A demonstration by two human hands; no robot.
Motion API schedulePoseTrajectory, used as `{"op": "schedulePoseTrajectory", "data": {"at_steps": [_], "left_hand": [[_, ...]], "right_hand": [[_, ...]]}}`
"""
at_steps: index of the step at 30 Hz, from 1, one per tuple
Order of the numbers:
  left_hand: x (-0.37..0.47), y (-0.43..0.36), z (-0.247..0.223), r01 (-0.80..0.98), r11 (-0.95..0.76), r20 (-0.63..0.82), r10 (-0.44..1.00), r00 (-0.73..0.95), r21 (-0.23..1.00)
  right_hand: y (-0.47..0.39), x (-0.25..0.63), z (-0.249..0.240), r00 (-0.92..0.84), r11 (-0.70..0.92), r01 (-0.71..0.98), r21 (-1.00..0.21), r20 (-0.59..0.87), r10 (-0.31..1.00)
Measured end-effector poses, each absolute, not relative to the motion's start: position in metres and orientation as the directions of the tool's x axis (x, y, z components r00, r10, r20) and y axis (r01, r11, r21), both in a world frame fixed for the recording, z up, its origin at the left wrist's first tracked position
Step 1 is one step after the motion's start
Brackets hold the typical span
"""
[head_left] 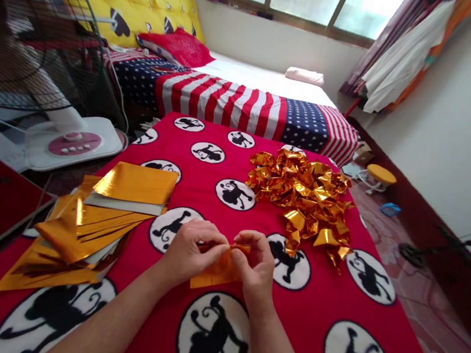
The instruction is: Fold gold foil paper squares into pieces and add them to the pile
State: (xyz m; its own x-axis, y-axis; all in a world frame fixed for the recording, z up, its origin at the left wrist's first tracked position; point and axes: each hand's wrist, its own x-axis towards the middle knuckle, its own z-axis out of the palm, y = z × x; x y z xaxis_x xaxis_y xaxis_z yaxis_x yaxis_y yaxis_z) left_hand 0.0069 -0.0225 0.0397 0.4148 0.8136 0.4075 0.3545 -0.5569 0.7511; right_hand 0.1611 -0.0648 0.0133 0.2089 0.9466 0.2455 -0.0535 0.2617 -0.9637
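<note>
"Bare forearms (103,322) come nearest, rising from the bottom edge over a red cloth (295,339) printed with black monkeys in white circles."

"Where do they end?"

"At the left hand (191,249) and the right hand (255,265), side by side near the middle of the covered surface (198,191), fingertips close to meeting."

"How is each grip?"

"Both are clamped on one orange-gold sheet (211,276), thumbs and fingers pinching it along its far side. The rest of it slants toward the camera, low over the cloth; I can't tell whether its near edge touches."

"What sits around them?"

"To the left, a loose stack of gold sheets (134,185), some fanned out, a few showing pale undersides. To the right and farther off, a heap of crinkled gold pieces (304,190), bent and shiny."

"And past that?"

"On the left, a fan (59,115) with a white base and a pink button panel. Straight beyond, a bed (250,75) with a stars-and-stripes cover, a red pillow (184,48) on it. Off to the right, a low stool (380,174) with a yellow top stands on the floor (417,292)."
</note>
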Motion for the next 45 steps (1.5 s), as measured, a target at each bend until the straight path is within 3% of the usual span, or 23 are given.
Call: {"op": "schedulePoseTrajectory", "data": {"at_steps": [3, 7, 12, 23, 28, 35, 39, 45], "left_hand": [[0.006, -0.022, 0.038, 0.374, -0.564, 0.410, 0.811, 0.417, 0.736], [0.004, -0.021, 0.037, 0.397, -0.544, 0.413, 0.832, 0.371, 0.739], [0.001, -0.021, 0.039, 0.414, -0.525, 0.437, 0.850, 0.294, 0.744], [-0.002, -0.019, 0.039, 0.358, -0.506, 0.423, 0.859, 0.287, 0.785], [-0.004, -0.018, 0.039, 0.355, -0.522, 0.425, 0.847, 0.319, 0.775], [-0.003, -0.019, 0.038, 0.349, -0.535, 0.418, 0.835, 0.359, 0.769], [-0.002, -0.019, 0.039, 0.363, -0.533, 0.414, 0.837, 0.358, 0.765], [-0.002, -0.020, 0.038, 0.371, -0.494, 0.370, 0.857, 0.359, 0.786]], "right_hand": [[-0.064, 0.162, 0.011, 0.200, 0.249, 0.041, -0.968, 0.252, 0.947], [-0.064, 0.166, 0.006, 0.314, 0.255, 0.110, -0.961, 0.277, 0.908], [-0.064, 0.170, 0.004, 0.391, 0.261, 0.123, -0.958, 0.288, 0.874], [-0.065, 0.170, 0.004, 0.381, 0.260, 0.157, -0.953, 0.301, 0.874], [-0.064, 0.175, 0.014, 0.241, 0.305, 0.285, -0.909, 0.376, 0.895], [-0.056, 0.179, 0.041, -0.115, 0.465, 0.592, -0.658, 0.502, 0.857], [-0.056, 0.179, 0.043, -0.173, 0.480, 0.635, -0.605, 0.494, 0.852], [-0.057, 0.177, 0.043, -0.176, 0.472, 0.615, -0.632, 0.473, 0.863]]}}
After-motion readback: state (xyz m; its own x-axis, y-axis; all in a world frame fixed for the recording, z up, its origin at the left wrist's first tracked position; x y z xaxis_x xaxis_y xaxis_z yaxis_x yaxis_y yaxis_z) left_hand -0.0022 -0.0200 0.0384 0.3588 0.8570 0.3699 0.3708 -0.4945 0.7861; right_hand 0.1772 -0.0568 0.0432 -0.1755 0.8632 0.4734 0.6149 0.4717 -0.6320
